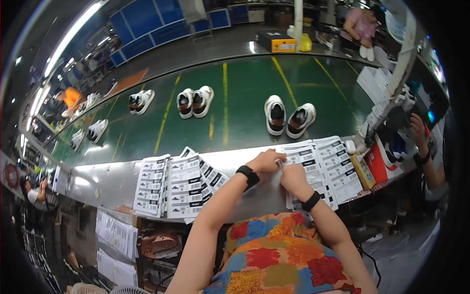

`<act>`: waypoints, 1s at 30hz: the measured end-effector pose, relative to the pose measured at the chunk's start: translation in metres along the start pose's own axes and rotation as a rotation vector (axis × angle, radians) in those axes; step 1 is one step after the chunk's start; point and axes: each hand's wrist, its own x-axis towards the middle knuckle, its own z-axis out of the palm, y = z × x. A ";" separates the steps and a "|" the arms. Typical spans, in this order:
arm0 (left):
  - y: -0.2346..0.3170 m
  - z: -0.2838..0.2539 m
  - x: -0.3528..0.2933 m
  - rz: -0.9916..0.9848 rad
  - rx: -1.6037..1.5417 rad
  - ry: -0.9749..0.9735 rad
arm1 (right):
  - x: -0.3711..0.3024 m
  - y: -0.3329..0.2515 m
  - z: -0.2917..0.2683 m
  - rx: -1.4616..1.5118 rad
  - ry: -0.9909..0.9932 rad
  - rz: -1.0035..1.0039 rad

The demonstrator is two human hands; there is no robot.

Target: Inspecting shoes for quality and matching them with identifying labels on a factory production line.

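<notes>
My left hand (267, 160) and my right hand (295, 179) meet close together above the metal ledge (230, 157), with black bands on both wrists. The fingers of both are closed in a pinch. A small pale piece shows between them, too little visible to name. Partly under my right hand lies a stack of printed label sheets (304, 156), with another stack of label sheets (340, 169) beside it. Beyond my hands, a white sneaker (275, 115) and its mate (300, 120) stand on the green conveyor belt (245, 105).
To the left on the ledge are more label sheets (184, 188), fanned out. Further along the belt stand several white sneakers (195, 102). A white post (399, 73) and a red box (376, 164) are at the right. Another person's hand (417, 130) is raised there.
</notes>
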 end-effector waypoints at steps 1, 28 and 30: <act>0.001 -0.002 -0.001 -0.015 0.042 -0.007 | 0.000 0.000 -0.001 0.020 0.012 0.025; 0.024 -0.022 -0.002 -0.164 0.029 -0.208 | -0.007 0.023 -0.007 0.220 0.018 0.182; 0.024 -0.019 -0.004 -0.121 0.057 -0.179 | -0.006 0.028 -0.007 0.229 0.059 0.219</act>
